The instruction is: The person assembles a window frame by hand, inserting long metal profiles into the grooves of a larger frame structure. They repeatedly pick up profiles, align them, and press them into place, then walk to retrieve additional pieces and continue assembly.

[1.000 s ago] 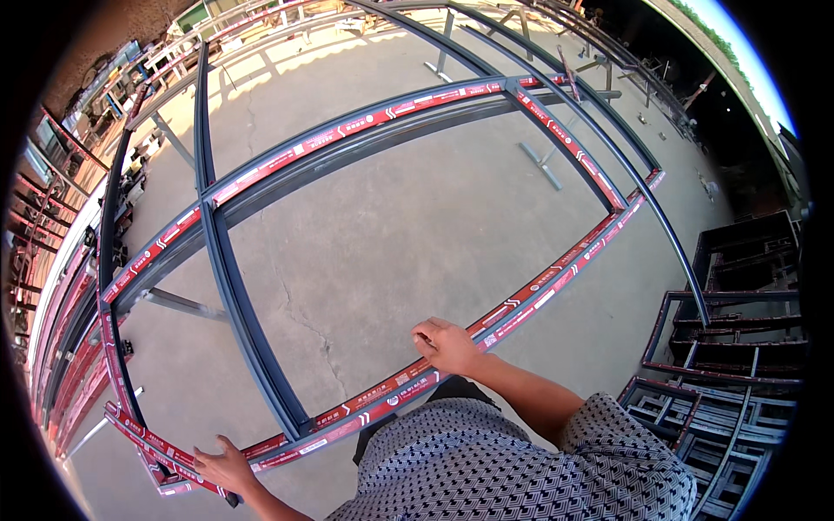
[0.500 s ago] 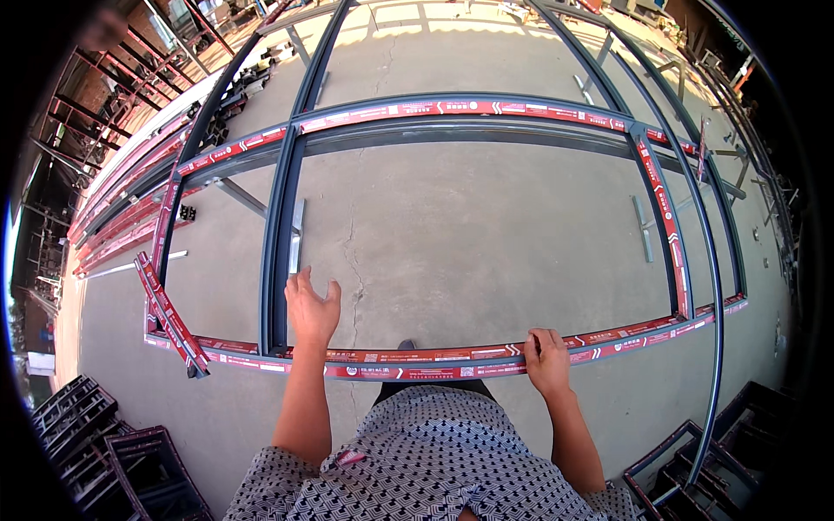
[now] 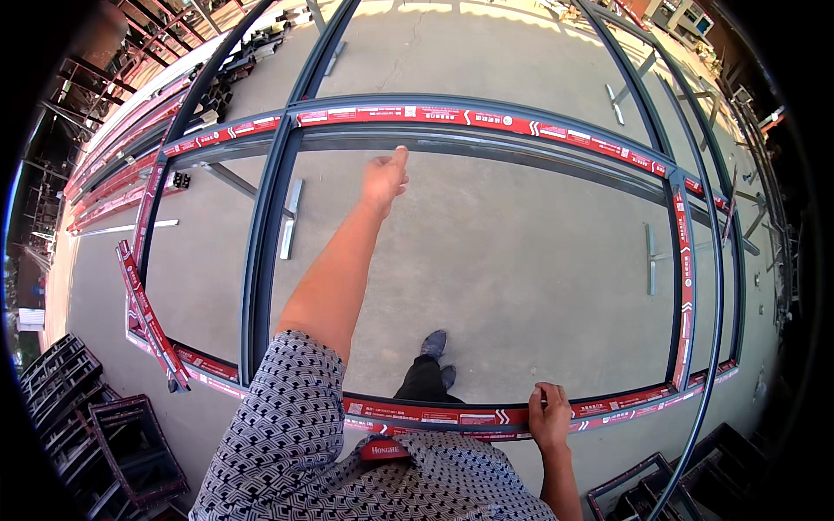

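A large grey metal frame (image 3: 261,226) wrapped in red protective tape lies over the concrete floor in front of me. My right hand (image 3: 549,415) grips the near rail of the frame at the lower right. My left hand (image 3: 385,176) is stretched out in the air over the middle of the frame, fingers curled with one finger extended toward the far rail (image 3: 486,122); it holds nothing. One foot in a dark shoe (image 3: 433,344) stands inside the frame.
Dark stacked crates (image 3: 95,425) sit at the lower left, and more crates (image 3: 643,499) at the lower right. More frames and bars (image 3: 113,165) lie stacked at the left. Loose metal pieces (image 3: 650,256) rest on the floor inside the frame.
My left hand left the near rail, rose and now reaches out toward the far rail. My right hand stays on the near rail. The view has shifted over the frame.
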